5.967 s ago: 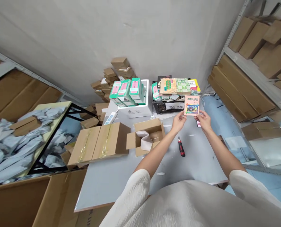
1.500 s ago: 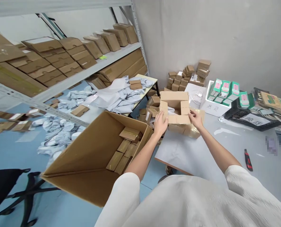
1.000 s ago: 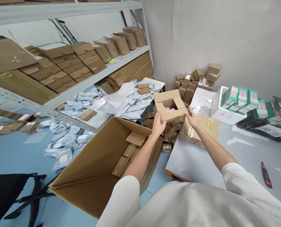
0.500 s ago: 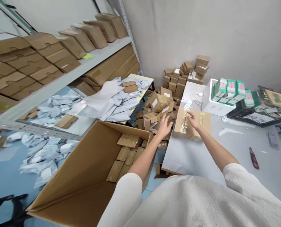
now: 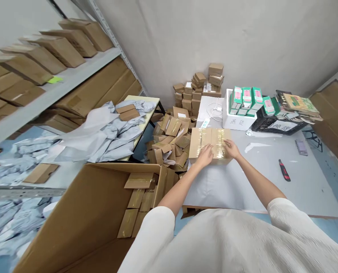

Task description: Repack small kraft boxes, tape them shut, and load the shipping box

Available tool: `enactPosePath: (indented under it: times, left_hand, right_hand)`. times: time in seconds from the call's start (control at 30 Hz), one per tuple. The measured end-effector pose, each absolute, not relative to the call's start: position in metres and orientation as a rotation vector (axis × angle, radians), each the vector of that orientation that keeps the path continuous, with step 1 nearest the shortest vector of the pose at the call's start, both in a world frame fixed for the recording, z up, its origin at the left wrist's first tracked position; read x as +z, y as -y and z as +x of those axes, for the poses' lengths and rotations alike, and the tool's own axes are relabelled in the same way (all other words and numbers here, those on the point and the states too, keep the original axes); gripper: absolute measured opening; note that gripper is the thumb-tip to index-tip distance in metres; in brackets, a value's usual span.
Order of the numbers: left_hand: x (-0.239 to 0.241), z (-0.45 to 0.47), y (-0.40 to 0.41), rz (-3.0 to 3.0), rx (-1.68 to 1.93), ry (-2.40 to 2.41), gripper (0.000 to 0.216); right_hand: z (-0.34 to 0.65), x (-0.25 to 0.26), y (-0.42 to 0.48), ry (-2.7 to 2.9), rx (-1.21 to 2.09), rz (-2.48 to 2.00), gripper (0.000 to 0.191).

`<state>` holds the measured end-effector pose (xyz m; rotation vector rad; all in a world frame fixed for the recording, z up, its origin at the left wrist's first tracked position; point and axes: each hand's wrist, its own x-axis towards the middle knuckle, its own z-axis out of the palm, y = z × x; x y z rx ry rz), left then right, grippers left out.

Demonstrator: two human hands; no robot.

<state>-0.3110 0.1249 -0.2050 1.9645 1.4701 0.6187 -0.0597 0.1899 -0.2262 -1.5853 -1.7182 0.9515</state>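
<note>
A taped cardboard box point(image 5: 211, 137) lies flat at the table's left end, with strips of shiny clear tape across its top. My left hand point(image 5: 205, 155) is closed at the front edge of the box, its fingertips pressed together on the top. At the box's right side, my right hand point(image 5: 231, 148) grips the edge near a tape strip with bent fingers. Any small thing under the fingertips is too small to make out. A red and black box cutter point(image 5: 284, 170) lies farther right on the table.
A large open carton point(image 5: 72, 212) with small taped boxes stands at my left. Between shelf point(image 5: 80, 66) and table point(image 5: 260, 182) is a heap of cardboard boxes point(image 5: 171, 142). A white bin point(image 5: 237, 121) of green boxes and a black crate point(image 5: 285, 127) stand at the table's back.
My view has turned right. My left hand has come from above the cardboard heap onto the box; my right hand has shifted from the box's top to its right side.
</note>
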Motion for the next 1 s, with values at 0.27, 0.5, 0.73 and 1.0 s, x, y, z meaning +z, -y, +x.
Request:
enactPosePath:
  times: [0.27,0.5,0.73,1.0]
  left_hand:
    - [-0.219,-0.237,-0.131,2.077,0.289,-1.550,0.069]
    - [-0.234,-0.202,-0.125,2.046,0.133,-1.687,0.092]
    - [-0.234,-0.181,-0.115,2.038,0.176,-1.652,0.091]
    - [-0.225,-0.153,-0.107,2.082,0.264,-1.403,0.082]
  right_hand:
    - [0.000,-0.239,-0.201,1.738,1.048,-1.622,0.041]
    - [0.039,-0.255,-0.227,1.777,1.165,-1.533,0.043]
    - [0.050,-0.256,-0.265,2.015,1.095,-1.492,0.057]
    - [0.064,-0.245,-0.279,2.198,0.837,-1.752,0.070]
